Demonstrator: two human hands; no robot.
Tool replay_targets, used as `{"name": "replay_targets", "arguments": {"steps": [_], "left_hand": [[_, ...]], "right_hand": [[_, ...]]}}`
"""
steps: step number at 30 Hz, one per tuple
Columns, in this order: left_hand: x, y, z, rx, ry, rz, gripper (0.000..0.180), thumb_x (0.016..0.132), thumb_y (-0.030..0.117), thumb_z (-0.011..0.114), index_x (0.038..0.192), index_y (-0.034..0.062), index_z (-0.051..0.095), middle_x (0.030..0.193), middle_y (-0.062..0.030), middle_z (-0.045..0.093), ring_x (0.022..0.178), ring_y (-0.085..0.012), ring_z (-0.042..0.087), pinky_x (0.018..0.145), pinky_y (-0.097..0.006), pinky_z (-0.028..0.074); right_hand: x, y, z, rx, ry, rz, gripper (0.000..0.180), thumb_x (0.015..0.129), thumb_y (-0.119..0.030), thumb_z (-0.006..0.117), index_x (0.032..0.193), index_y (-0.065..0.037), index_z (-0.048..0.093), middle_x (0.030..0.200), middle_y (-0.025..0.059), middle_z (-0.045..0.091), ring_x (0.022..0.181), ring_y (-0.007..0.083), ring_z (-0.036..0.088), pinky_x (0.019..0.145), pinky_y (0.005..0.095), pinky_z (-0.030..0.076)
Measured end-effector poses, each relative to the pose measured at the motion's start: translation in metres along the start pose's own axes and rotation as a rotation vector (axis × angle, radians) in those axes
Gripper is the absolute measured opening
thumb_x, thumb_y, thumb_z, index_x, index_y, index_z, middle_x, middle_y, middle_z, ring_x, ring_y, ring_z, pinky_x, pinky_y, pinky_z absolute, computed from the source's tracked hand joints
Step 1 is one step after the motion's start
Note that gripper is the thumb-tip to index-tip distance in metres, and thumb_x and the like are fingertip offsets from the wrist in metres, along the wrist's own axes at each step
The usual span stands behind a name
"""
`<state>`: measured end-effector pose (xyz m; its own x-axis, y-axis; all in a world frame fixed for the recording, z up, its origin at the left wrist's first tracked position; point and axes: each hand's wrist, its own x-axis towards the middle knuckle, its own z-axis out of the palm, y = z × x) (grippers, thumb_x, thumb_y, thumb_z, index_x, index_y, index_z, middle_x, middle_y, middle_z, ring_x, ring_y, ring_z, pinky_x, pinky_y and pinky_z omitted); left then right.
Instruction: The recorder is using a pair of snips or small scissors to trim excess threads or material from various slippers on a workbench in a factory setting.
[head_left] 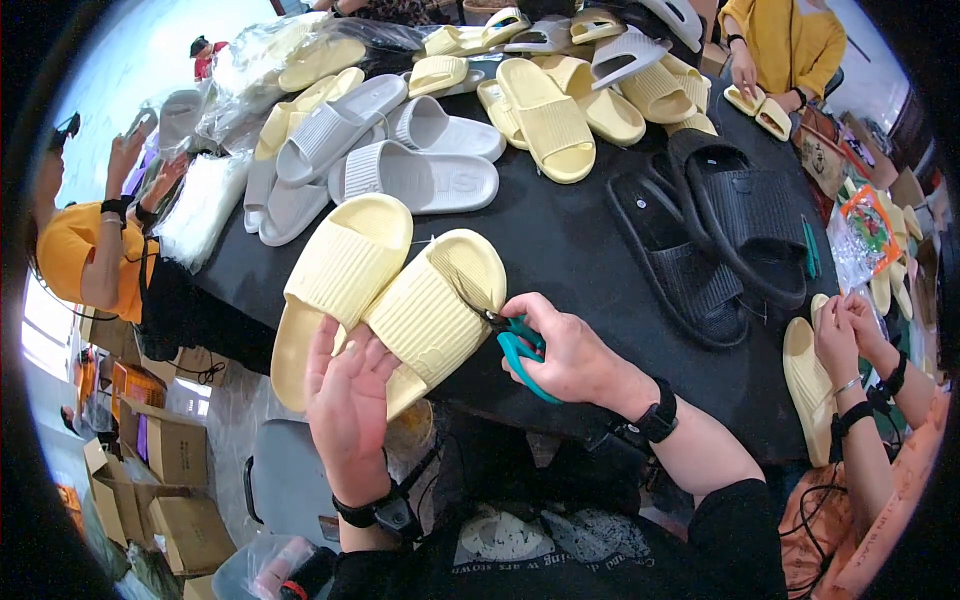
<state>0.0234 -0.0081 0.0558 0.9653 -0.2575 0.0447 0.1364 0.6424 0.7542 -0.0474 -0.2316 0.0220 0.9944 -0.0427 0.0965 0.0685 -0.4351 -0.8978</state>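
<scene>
In front of me is a pair of pale yellow slide sandals: the left slide [350,245] and the right slide [440,310], side by side with ribbed straps. A small clear tip sticks up by the right slide's strap. My left hand [348,400] is palm up with its fingers stretched against the lower part of the pair; it does not visibly grip them. My right hand [570,350] is closed round teal-handled scissors [522,352]. Their dark blades point left and lie over the right slide's edge.
Grey slides [415,175], more yellow slides [547,120] and plastic bags [270,70] crowd the far side of the black table [560,230]. Large black slides [745,210] lie to the right. Co-workers handle yellow slides at the right. Cardboard boxes [175,445] stand at lower left.
</scene>
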Motion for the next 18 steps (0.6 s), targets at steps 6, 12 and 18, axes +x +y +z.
{"name": "replay_targets", "arguments": {"steps": [6,12,18], "left_hand": [[-0.0017,-0.0007,-0.0011,0.049,-0.001,-0.012,0.044,0.089,-0.002,0.041,0.132,-0.0017,0.032,0.123,-0.0315,0.047,0.112,-0.038,0.053,0.092,-0.047,0.045],[-0.0019,-0.0025,0.0003,0.058,0.002,-0.006,0.046,0.088,-0.002,0.04,0.134,-0.0019,0.03,0.124,-0.0307,0.047,0.111,-0.0362,0.054,0.092,-0.046,0.046],[-0.001,-0.0039,0.0013,0.128,0.009,-0.005,0.051,0.085,0.001,0.04,0.135,-0.0043,0.027,0.127,-0.0346,0.043,0.116,-0.0407,0.05,0.094,-0.048,0.045]], "right_hand": [[-0.0001,0.001,-0.0005,-0.039,0.032,-0.065,0.036,0.078,-0.011,0.062,0.109,-0.002,0.045,0.077,0.0205,0.062,0.073,0.0344,0.064,0.065,0.0414,0.051],[0.0005,0.0014,-0.0016,-0.084,0.004,-0.053,0.034,0.081,-0.008,0.063,0.109,0.001,0.045,0.076,0.0116,0.066,0.073,0.0205,0.067,0.066,0.0311,0.05],[0.0005,0.0001,-0.0019,-0.076,0.005,-0.062,0.035,0.081,-0.007,0.064,0.109,0.001,0.045,0.075,0.0123,0.065,0.071,0.0195,0.066,0.064,0.0309,0.05]]}}
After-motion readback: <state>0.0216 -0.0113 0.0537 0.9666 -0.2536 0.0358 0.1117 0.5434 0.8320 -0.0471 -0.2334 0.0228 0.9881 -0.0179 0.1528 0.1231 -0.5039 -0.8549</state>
